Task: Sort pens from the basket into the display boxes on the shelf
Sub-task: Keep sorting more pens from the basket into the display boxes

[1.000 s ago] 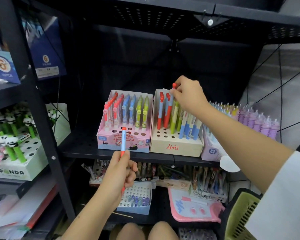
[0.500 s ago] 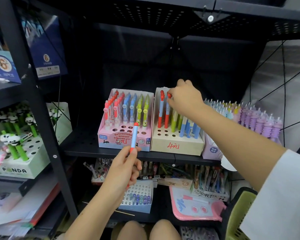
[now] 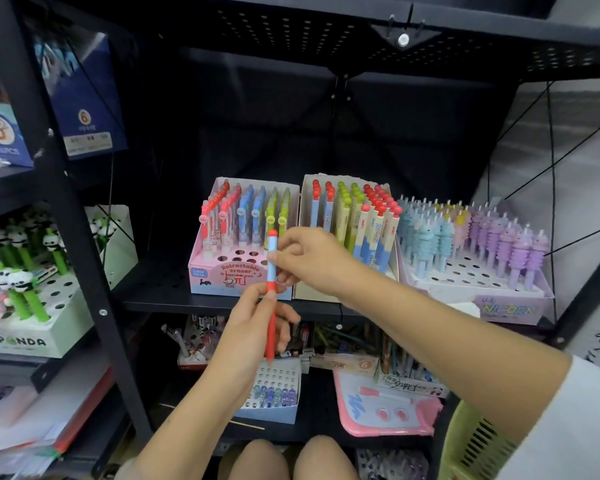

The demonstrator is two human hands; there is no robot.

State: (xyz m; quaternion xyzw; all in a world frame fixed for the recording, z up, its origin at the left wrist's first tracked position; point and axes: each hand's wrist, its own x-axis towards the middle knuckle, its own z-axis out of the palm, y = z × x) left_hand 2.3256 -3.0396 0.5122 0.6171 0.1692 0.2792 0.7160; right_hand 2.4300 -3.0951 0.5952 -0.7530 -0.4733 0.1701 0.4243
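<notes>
Right hand (image 3: 312, 261) now off box (image 3: 347, 237), pinching left-held (upright) pen (image 3: 272, 289).

1. The pen (image 3: 272, 292) is red along its lower barrel and light blue above, capped with a red tip. It stands nearly upright in front of the shelf (image 3: 222, 303), pinched by both hands.
2. The pink box (image 3: 222, 275), at 12 o'clock from the pen, holds upright rows of red, blue and green pens at its back; the front holes are unfilled.
3. The cream box (image 3: 312, 292) touches the pink box's 3 o'clock side and holds red-topped and green-topped pens.
4. The lilac box (image 3: 506, 308) sits further toward 3 o'clock, filled with blue, yellow and purple pens.
5. The green basket (image 3: 471, 448) shows at 4 o'clock, its contents out of sight.
</notes>
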